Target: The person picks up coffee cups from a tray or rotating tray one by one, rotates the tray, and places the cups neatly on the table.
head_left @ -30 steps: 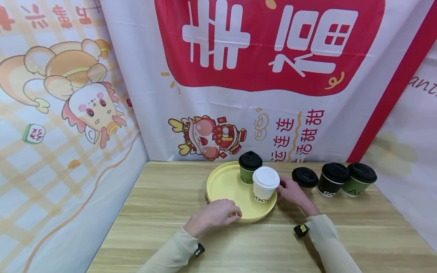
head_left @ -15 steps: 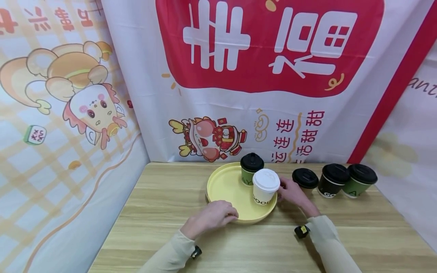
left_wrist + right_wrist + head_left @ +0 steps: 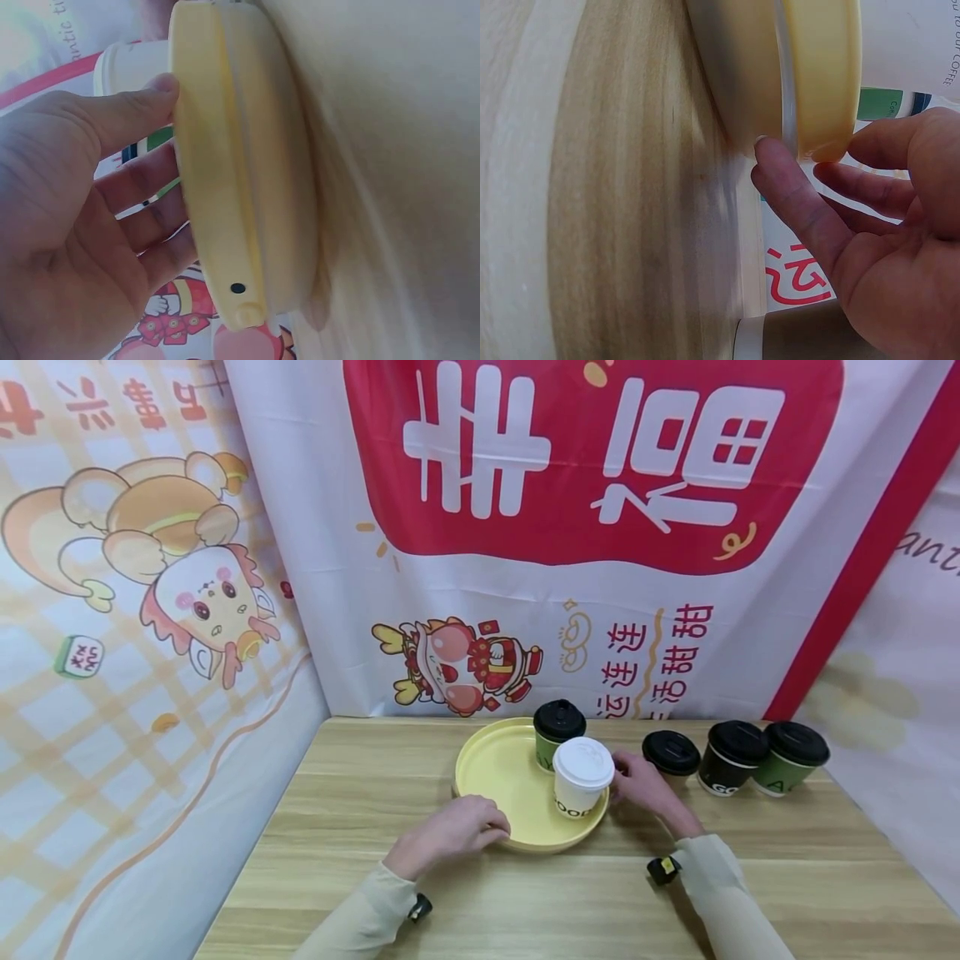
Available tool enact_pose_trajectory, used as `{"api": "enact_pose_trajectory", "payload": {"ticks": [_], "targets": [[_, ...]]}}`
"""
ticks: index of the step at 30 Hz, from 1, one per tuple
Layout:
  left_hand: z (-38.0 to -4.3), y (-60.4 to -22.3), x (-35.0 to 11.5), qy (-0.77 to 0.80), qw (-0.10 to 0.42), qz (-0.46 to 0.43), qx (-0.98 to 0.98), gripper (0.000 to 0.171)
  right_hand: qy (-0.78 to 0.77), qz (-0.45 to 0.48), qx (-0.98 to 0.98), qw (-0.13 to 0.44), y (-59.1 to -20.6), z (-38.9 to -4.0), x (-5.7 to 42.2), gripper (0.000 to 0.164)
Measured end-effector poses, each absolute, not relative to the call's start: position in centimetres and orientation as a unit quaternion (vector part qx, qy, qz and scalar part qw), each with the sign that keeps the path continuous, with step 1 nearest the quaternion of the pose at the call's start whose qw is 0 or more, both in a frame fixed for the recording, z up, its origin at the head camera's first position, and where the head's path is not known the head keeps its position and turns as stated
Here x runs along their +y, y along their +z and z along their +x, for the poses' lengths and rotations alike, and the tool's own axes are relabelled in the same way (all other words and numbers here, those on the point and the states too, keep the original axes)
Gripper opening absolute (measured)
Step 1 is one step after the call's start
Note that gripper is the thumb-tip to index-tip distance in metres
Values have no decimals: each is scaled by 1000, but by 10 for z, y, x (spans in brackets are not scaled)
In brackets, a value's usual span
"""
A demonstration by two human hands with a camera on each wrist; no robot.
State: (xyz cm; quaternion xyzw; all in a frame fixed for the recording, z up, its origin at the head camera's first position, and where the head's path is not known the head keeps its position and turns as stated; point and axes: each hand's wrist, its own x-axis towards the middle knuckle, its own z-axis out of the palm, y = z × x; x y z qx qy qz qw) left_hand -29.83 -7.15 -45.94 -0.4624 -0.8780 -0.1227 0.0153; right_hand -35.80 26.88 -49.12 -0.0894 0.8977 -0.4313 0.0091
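Observation:
A round yellow tray (image 3: 510, 789) stands on the wooden table, a seam running round its side in both wrist views. On it are a white-lidded paper cup (image 3: 581, 777) and, behind that, a green cup (image 3: 551, 752) with a black lid. My left hand (image 3: 453, 835) grips the tray's front left rim, thumb tip at the edge and the other fingers reaching behind it. At the tray's right side, beside the white cup, my right hand (image 3: 645, 785) holds the rim. In the right wrist view, one finger (image 3: 795, 187) touches the tray's lower side.
To the right of the tray stand a brown cup (image 3: 670, 753), a black cup (image 3: 727, 768) and another green cup (image 3: 783, 768), all with black lids. My right forearm lies in front of them. A printed cloth banner (image 3: 345, 635) hangs behind the table.
The tray has turned clockwise. The green cup on it has shifted right and the white cup slightly towards me. My left hand has moved left with the rim; the right stays almost in place.

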Motion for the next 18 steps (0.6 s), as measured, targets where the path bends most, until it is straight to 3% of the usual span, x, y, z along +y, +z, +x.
{"api": "enact_pose_trajectory", "payload": {"ticks": [5,18], "targets": [[-302,-452,-73,-136,-4,-452,-881,12,-436,-82,896,18,-490,-359,268,17],[-317,-425,-85,-240,66,-338,-908,16,-425,-84,901,17,-491,-359,269,14]]}}
